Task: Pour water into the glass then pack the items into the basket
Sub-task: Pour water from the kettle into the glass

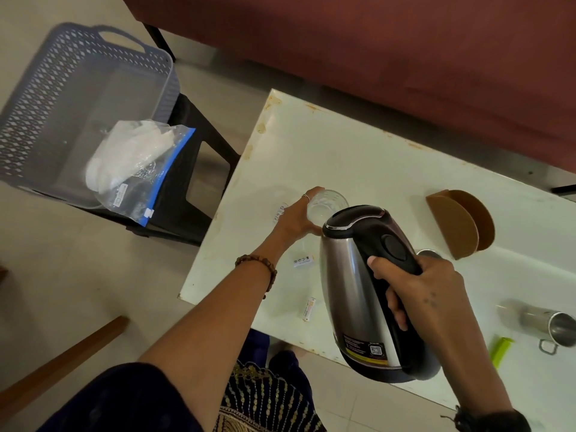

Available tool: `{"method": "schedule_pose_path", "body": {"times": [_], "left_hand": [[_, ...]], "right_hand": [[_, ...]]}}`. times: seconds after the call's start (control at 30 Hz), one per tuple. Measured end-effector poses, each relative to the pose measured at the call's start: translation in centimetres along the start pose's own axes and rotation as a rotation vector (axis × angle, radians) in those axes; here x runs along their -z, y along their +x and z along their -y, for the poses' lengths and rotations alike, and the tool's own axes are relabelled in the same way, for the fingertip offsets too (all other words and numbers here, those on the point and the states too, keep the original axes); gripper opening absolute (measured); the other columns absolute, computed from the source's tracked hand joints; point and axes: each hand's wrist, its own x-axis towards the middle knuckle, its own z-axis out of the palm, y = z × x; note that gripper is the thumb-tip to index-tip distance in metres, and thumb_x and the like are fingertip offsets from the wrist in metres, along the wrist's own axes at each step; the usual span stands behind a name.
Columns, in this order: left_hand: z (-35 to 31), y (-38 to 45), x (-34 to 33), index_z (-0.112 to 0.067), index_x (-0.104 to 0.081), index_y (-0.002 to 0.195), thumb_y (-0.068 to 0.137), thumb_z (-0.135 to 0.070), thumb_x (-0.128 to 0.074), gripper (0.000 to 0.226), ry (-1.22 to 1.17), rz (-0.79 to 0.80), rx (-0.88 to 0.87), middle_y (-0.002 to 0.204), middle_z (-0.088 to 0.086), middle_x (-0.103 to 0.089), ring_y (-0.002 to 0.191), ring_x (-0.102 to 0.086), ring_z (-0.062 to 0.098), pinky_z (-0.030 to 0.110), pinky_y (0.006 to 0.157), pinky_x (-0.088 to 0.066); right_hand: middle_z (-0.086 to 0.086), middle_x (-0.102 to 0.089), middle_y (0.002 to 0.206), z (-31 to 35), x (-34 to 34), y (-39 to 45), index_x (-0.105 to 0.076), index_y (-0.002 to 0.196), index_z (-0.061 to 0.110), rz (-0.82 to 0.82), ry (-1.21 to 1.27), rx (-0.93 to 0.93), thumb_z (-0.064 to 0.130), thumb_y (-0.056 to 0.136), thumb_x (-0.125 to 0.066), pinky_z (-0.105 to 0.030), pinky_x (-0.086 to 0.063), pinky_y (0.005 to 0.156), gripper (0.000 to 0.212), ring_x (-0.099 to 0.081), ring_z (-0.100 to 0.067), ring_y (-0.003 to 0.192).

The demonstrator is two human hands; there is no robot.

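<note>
kettle: brushed steel body, matt black plastic handle and lid
glass: clear, smooth
basket: grey perforated plastic
table: glossy white top, rust-stained edges
mug: shiny steel
bag: clear plastic film

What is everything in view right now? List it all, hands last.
Clear drinking glass: one, on white table.
Steel electric kettle with black handle: one, tilted toward glass.
Grey plastic lattice basket: one, on black stool, left.
Clear zip bag with blue seal: one, at basket edge.
Brown paper filters: two, right.
Steel mug: one, lying at right edge.
Green clip: one, beside mug.
Left hand: holds glass.
Right hand: grips kettle handle.
</note>
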Motion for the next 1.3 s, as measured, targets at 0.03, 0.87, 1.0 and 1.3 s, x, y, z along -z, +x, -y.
{"method": "schedule_pose_path", "body": {"times": [0.03,0.87,1.0,1.3], "left_hand": [[-0.06,0.07,-0.02,-0.023,-0.03,0.141,0.068,-0.006,-0.077,0.089,0.008,0.005,0.009,0.142,0.001,-0.045,0.13,-0.041,0.024,0.029,0.102,-0.035],[-0.11,0.61,-0.59,-0.024,-0.029,0.14,0.066,-0.002,-0.077,0.092,0.02,-0.013,0.087,0.143,0.003,-0.043,0.131,-0.039,0.026,0.033,0.104,-0.039],[-0.19,0.54,-0.56,-0.024,-0.03,0.141,0.065,-0.003,-0.079,0.093,0.026,-0.014,0.092,0.142,0.003,-0.044,0.129,-0.041,0.026,0.035,0.104,-0.041],[-0.95,0.24,-0.46,-0.028,-0.032,0.139,0.069,0.007,-0.07,0.087,0.03,-0.034,0.133,0.136,0.006,-0.05,0.09,-0.047,0.014,0.007,0.051,-0.043]], "right_hand": [[-0.004,-0.05,0.036,0.05,0.02,0.0,-0.053,0.052,0.011,0.0,-0.005,-0.003,0.02,0.078,-0.067,-0.013,-0.038,0.033,0.032,-0.039,-0.006,0.025],[-0.003,-0.051,0.037,0.06,0.24,-0.72,-0.058,0.063,0.011,0.016,0.006,-0.031,0.021,0.082,-0.066,-0.012,-0.038,0.033,0.023,-0.042,-0.006,0.025],[-0.002,-0.051,0.036,0.01,0.29,-0.8,-0.057,0.063,0.013,0.013,0.009,-0.033,0.021,0.082,-0.066,-0.012,-0.037,0.033,0.023,-0.042,-0.005,0.025],[-0.004,-0.053,0.039,0.01,0.27,-0.75,-0.058,0.061,0.009,0.021,-0.024,-0.022,0.022,0.082,-0.064,-0.011,-0.041,0.036,0.026,-0.043,-0.005,0.027]]}}
